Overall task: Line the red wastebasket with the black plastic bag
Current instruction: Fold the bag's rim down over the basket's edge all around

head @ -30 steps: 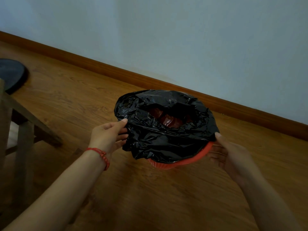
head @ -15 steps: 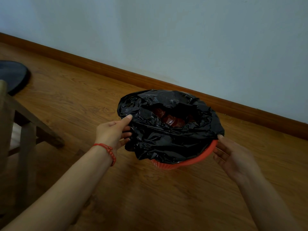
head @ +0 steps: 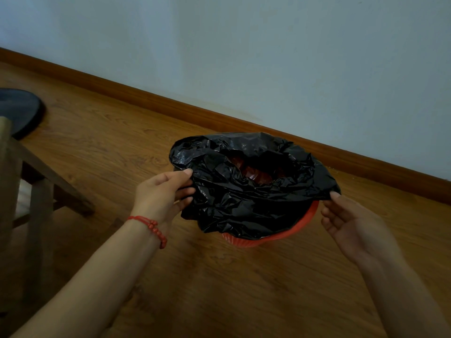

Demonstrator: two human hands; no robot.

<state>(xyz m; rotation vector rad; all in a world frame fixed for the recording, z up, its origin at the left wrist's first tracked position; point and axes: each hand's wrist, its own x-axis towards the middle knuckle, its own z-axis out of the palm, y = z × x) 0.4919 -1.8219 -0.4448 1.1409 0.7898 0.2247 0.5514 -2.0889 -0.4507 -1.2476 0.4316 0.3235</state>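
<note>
Head view, black plastic bag (head: 246,191) between both grips, covering red wastebasket (head: 280,240)

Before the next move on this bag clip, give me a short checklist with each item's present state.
1. Black bag draped over the red wastebasket mouth: ok.
2. Bag edge pulled down over the near right rim: not ok, red rim shows.
3. Left hand gripping the bag edge: ok.
4. Right hand gripping the bag: cannot tell; thumb touches the edge, fingers open.
5. Bag pushed down inside: not ok, it is bunched on top with a small opening.
6. Far rim covered: cannot tell.
</note>
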